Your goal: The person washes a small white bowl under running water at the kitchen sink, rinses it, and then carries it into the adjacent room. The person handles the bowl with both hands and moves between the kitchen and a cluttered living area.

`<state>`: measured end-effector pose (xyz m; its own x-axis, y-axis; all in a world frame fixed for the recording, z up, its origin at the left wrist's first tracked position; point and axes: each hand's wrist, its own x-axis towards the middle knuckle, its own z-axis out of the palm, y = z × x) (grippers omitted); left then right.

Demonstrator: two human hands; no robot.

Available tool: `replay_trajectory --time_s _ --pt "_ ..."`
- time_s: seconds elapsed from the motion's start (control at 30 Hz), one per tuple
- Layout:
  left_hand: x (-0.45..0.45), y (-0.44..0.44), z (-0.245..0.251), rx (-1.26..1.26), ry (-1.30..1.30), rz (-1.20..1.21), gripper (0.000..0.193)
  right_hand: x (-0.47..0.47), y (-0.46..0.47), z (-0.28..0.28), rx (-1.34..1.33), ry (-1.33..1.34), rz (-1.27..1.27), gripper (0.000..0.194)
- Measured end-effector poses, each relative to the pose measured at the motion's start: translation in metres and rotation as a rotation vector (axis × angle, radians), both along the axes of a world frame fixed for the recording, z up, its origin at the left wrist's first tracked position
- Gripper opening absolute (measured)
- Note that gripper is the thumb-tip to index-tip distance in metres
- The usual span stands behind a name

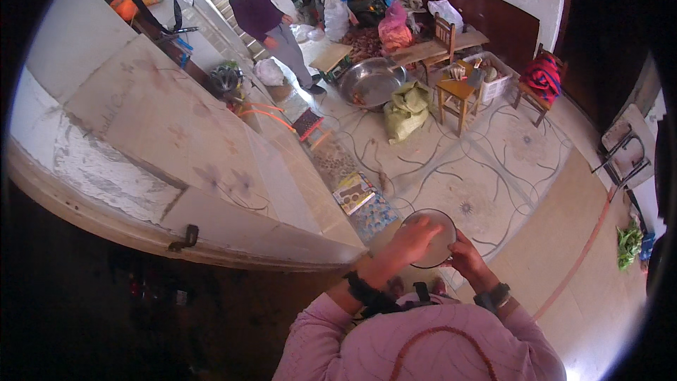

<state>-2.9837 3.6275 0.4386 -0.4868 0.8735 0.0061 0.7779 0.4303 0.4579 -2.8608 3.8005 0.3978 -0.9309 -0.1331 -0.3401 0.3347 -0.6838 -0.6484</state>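
A round bowl or shallow pan with a dark rim (444, 254) is held in front of my body. My right hand (465, 254) grips its right edge, with the thumb over the rim. My left hand (418, 238) lies over the bowl's opening, fingers reaching across it; whether it touches what is inside cannot be told. The contents look pale and are blurred. Both wrists wear dark bands, and my feet show just below the bowl.
A person (259, 21) stands by the doorway at upper left. Beyond the bowl are a large metal basin (370, 82), a green woven sack (407, 111), a wooden stool (459, 90) and a white crate (497, 84). A tiled wall (211, 169) runs close on my left.
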Motion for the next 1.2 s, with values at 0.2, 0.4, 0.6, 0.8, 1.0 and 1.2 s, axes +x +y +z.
replay_trajectory --time_s 0.2,0.4,0.6,0.8,1.0,1.2 --pt "0.015 0.005 -0.003 -0.088 -0.014 -0.030 0.052 0.000 -0.003 -0.007 -0.057 0.018 -0.018 0.062" --pt "0.020 0.011 -0.020 -0.102 -0.160 0.031 0.036 0.000 -0.003 -0.013 -0.064 0.008 -0.011 0.061" --pt "0.009 0.010 -0.022 -0.105 -0.140 0.066 0.022 0.001 -0.001 -0.010 -0.005 -0.005 0.020 0.060" --pt "0.000 0.006 -0.002 -0.042 0.010 0.042 0.032 0.000 -0.002 -0.004 0.030 -0.043 0.002 0.062" --pt "0.010 0.005 0.009 -0.179 -0.007 0.024 0.061 -0.001 0.005 -0.006 -0.015 -0.016 0.012 0.062" --pt "0.019 0.017 -0.003 -0.216 -0.015 0.041 0.067 -0.004 0.010 -0.014 -0.002 -0.010 0.021 0.062"
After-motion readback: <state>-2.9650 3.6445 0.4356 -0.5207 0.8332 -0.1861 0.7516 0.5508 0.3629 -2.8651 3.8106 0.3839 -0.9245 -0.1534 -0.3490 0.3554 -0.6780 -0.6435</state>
